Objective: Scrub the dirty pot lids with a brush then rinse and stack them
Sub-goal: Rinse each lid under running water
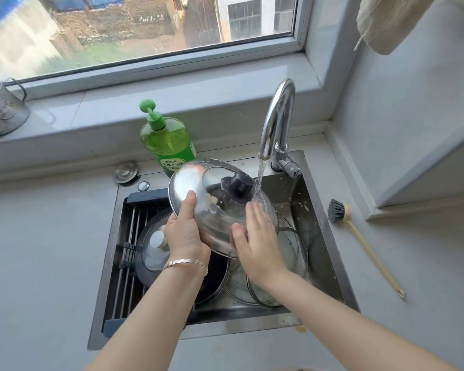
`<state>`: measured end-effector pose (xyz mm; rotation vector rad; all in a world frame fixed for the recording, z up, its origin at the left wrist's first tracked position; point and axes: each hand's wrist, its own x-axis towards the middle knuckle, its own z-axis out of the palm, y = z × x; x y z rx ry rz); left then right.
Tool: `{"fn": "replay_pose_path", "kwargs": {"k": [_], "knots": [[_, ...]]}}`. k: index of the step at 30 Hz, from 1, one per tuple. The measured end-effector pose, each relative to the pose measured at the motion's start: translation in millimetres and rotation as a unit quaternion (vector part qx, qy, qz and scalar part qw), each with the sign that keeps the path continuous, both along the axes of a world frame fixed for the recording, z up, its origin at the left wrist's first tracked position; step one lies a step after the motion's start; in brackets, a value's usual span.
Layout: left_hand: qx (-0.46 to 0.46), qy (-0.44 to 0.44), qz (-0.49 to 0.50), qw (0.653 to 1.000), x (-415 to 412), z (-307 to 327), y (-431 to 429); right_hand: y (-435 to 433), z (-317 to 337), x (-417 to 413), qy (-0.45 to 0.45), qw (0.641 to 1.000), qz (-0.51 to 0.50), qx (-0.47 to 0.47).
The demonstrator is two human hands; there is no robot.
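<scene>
Lid tilted under tap stream. Left hand grips its rim, thumb on top; right hand flat on it, fingers straight. Brush lies on counter.

Both forearms were bare; a slim, faceted silver-coloured metal bracelet ringed the wrist of the left hand.

Silver lid with black knob; green soap bottle.
</scene>
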<state>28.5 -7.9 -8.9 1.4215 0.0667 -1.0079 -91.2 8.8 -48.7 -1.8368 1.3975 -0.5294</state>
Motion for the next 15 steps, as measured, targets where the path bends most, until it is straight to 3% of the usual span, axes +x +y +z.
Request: {"fn": "replay_pose_path", "kwargs": {"k": [2,4,8,15], "knots": [[-0.011,0.032,-0.022,0.999,5.2,-4.1,3.4,-22.1,-7.6,-12.6,-0.060,0.984,-0.103,0.134],[-0.012,0.075,-0.067,0.995,8.5,-5.4,8.0,-48.4,-20.6,-32.6,-0.115,0.931,-0.218,0.271],[0.009,0.095,-0.156,0.983,7.8,-9.5,18.0,-68.4,-37.9,-68.0,-0.262,0.820,-0.346,0.373],[0.108,0.097,-0.239,0.960,-7.0,-33.3,26.2,-47.4,-45.0,-103.8,-0.178,0.843,-0.410,0.300]]}}
